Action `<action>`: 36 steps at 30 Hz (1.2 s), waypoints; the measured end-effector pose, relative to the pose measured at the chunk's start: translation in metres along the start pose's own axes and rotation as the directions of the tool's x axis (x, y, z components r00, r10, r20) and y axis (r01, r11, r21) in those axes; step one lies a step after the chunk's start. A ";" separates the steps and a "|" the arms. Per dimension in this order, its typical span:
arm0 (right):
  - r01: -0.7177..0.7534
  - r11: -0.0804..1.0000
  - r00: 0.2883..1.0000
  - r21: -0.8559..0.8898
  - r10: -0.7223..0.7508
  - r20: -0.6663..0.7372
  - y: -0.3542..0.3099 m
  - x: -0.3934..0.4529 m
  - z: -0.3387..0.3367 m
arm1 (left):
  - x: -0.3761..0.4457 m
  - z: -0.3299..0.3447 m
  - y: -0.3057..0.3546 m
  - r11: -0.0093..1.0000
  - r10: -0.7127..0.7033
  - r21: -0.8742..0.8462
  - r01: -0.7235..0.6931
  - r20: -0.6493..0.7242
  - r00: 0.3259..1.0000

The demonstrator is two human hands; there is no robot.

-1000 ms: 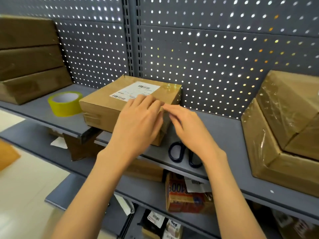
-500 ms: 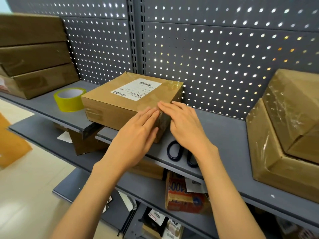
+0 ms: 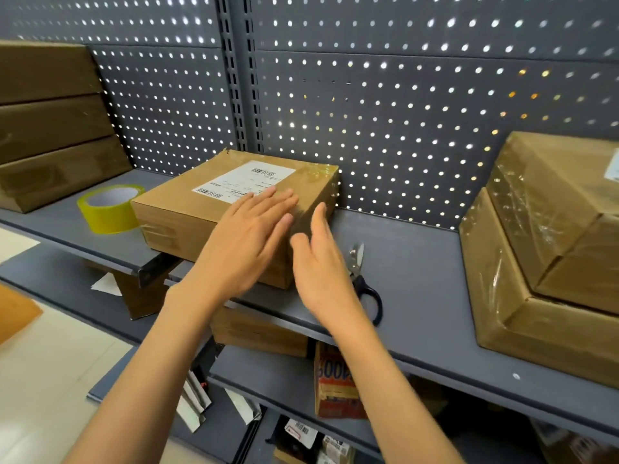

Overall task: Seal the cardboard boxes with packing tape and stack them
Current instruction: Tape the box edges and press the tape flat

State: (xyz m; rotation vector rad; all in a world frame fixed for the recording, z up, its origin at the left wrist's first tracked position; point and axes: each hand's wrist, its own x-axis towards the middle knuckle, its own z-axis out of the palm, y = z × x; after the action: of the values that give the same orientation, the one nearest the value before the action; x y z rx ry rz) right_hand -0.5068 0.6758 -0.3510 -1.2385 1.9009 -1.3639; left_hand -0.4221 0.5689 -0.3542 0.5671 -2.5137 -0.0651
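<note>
Both hands flat at the box's near right corner, fingers straight, grasping nothing.

Half a second ago both hands pressed together on the corner; now the left hand (image 3: 248, 244) has slid up so its fingers lie across the top of the box (image 3: 204, 209) by the label (image 3: 244, 179), and the right hand (image 3: 318, 262) has drawn apart to the box's right side, fingers straight and motion-blurred, so contact there cannot be told. The box sits on the shelf (image 3: 418, 279), its near edge overhanging the shelf front. The tape roll (image 3: 109, 209) is just beside its left side. The scissors (image 3: 363, 279) lie just right of the right hand. Bare shelf runs from there to the wrapped boxes (image 3: 552, 262) at far right. Stacked boxes (image 3: 50, 128) fill the far left.
</note>
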 end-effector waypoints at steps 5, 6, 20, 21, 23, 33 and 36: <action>-0.014 0.999 1.000 0.047 0.014 -0.007 0.014 -0.014 0.044 | 0.003 0.010 -0.017 0.997 0.038 -0.067 -0.032 0.088 0.995; -0.018 0.998 1.000 0.056 0.019 -0.015 0.016 -0.014 0.047 | 0.004 0.009 -0.018 0.995 0.040 -0.095 -0.031 0.100 0.994; -0.079 0.993 0.992 0.092 0.088 -0.091 -0.001 0.002 0.014 | 0.007 0.000 -0.002 0.941 -0.042 -0.332 0.066 0.080 0.996; -0.084 0.991 0.990 0.106 0.095 -0.101 -0.003 0.009 0.011 | 0.008 0.001 0.001 0.929 -0.020 -0.366 0.051 0.087 0.996; -0.093 0.989 0.988 0.116 0.107 -0.116 -0.005 0.019 0.011 | 0.009 0.004 0.006 0.932 0.041 -0.363 -0.002 0.102 0.994; -0.043 0.997 0.989 0.060 0.051 -0.137 0.012 0.015 0.020 | 0.000 0.013 -0.014 0.981 -0.044 -0.189 0.043 -0.003 0.999; -0.055 0.993 0.989 0.100 0.068 -0.133 0.013 0.016 0.016 | 0.000 0.005 -0.019 0.978 -0.084 -0.193 0.082 -0.002 0.996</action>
State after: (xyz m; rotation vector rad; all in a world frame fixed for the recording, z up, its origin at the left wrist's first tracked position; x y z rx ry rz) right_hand -0.5066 0.6549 -0.3671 -1.0558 1.9232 -1.5222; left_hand -0.4179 0.5507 -0.3618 0.5903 -2.4381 -0.3328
